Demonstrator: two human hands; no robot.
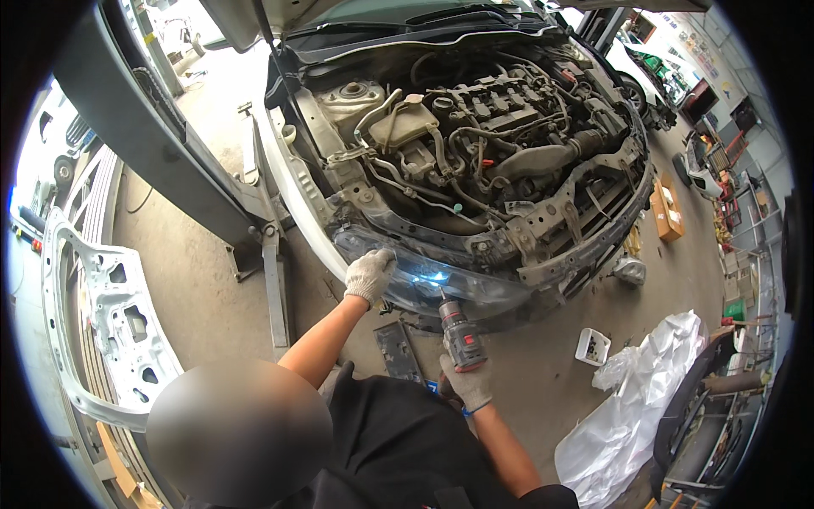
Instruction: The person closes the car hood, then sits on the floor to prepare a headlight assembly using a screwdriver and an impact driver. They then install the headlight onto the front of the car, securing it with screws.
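Observation:
My right hand, in a pale knit work glove with a blue band at the wrist, is wrapped round the handle of a cordless drill. The drill, grey and black with red marks, points forward at the front corner of a car whose hood is up. Its tip meets or nearly meets the glossy, see-through headlight, where a bright bluish light spot shows. My left hand, gloved too, is closed at the headlight's outer end beside the white fender. What its curled fingers hold, if anything, is hidden.
A grey lift post with its arm stands left of the car. Farther left leans a white door shell. A dark flat panel lies below the headlight. To the right are a white tub, plastic sheeting and a cardboard box.

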